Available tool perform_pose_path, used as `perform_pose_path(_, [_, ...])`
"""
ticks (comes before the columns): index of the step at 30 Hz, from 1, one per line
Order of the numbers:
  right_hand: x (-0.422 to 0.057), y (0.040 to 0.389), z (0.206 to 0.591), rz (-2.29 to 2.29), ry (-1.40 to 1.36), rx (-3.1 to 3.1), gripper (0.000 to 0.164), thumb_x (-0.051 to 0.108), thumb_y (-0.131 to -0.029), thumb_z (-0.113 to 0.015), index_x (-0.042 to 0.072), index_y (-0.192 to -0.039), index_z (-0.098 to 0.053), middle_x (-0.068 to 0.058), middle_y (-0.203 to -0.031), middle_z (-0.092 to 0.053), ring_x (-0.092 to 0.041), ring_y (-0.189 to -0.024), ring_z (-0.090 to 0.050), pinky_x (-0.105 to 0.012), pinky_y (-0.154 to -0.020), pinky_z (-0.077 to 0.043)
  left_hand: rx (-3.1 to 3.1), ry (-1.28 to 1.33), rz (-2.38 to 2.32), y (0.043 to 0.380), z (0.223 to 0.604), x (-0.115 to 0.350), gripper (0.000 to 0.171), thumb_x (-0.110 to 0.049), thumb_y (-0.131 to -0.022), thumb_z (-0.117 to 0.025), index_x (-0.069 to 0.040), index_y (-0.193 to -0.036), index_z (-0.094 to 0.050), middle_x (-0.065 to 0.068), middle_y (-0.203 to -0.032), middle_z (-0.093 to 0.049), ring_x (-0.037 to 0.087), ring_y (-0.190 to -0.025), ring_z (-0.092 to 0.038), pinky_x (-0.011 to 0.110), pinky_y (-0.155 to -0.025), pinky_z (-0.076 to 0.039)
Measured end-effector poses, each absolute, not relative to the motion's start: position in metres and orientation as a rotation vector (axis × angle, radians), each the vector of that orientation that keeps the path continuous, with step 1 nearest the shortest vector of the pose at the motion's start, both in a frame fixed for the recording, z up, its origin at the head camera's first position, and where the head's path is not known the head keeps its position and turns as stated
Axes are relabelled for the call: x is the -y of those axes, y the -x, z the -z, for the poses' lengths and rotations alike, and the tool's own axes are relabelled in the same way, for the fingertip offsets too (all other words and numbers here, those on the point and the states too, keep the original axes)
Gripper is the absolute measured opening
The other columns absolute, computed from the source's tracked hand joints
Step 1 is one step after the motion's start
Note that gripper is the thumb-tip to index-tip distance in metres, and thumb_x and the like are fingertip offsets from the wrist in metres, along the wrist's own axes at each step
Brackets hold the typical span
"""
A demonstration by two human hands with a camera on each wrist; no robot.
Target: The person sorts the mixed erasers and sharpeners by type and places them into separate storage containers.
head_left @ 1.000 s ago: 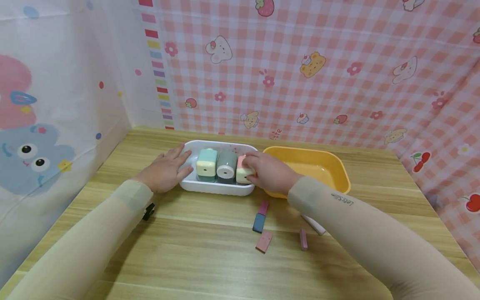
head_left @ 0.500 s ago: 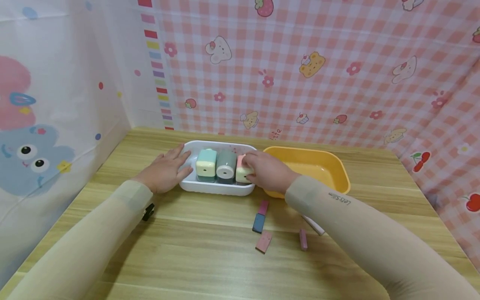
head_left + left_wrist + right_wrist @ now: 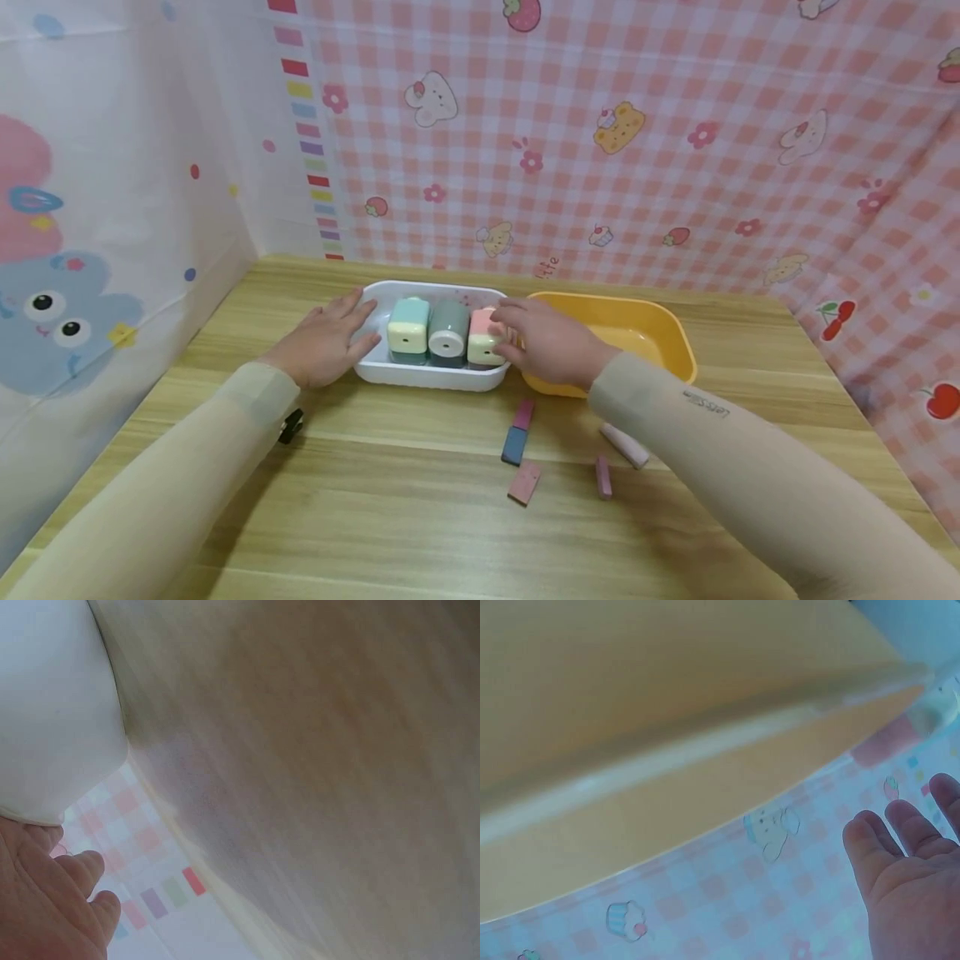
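Note:
Inside a white tray in the head view, three pencil sharpeners stand side by side. They are a teal and cream one, a grey one and a pink and cream one. My left hand, fingers spread, rests at the tray's left end; the left wrist view shows its fingers by the tray wall. Close to the pink sharpener's right side is my right hand, fingers loosely extended. In the right wrist view a gap separates these fingers from the pink sharpener.
A yellow tray stands right of the white one, under my right hand. Nearer on the wooden table lie a pink and blue eraser, a pink piece, a thin pink stick and a whitish stick. Patterned cloth hangs behind.
My right fingers have let go of the pink sharpener and drawn slightly right, so more of it shows. The left hand stays at the white tray; the head view has shifted a little.

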State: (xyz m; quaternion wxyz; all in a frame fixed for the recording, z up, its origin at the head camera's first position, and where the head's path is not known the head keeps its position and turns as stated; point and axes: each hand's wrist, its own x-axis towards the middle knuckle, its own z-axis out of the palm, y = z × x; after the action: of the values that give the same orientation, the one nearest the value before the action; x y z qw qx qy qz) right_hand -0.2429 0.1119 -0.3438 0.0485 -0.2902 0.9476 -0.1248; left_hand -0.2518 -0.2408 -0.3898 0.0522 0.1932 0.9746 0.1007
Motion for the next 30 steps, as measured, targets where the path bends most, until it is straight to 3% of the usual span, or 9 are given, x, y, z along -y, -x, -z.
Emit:
perform_pose_path(18, [-0.169, 0.222, 0.334, 0.389, 0.895, -3.021, 0.05, 0.032, -0.103, -0.069, 0.005, -0.145, -0.061, -0.019, -0.161, -0.049, -0.04, -0.15, -0.045, -0.055, -0.125, -0.037, -3.071, -0.668, -0.291, 0.249, 0.388, 0.238, 0.068, -0.044, -0.112, -0.04, -0.002, -0.165, -0.03, 0.024, -0.172, -0.027, 0.049, -0.159, -0.024, 0.064, -0.13, -0.019])
perform_pose_path(30, [-0.198, 0.2, 0.336, 0.366, 0.875, -3.099, 0.045, 0.021, -0.101, -0.073, -0.001, -0.139, -0.063, -0.025, -0.155, -0.053, -0.044, -0.145, -0.049, -0.059, -0.12, -0.041, -3.045, -0.665, -0.34, 0.247, 0.388, 0.237, 0.068, -0.044, -0.113, -0.038, -0.002, -0.165, -0.03, 0.024, -0.173, -0.024, 0.048, -0.16, -0.022, 0.063, -0.131, -0.017])
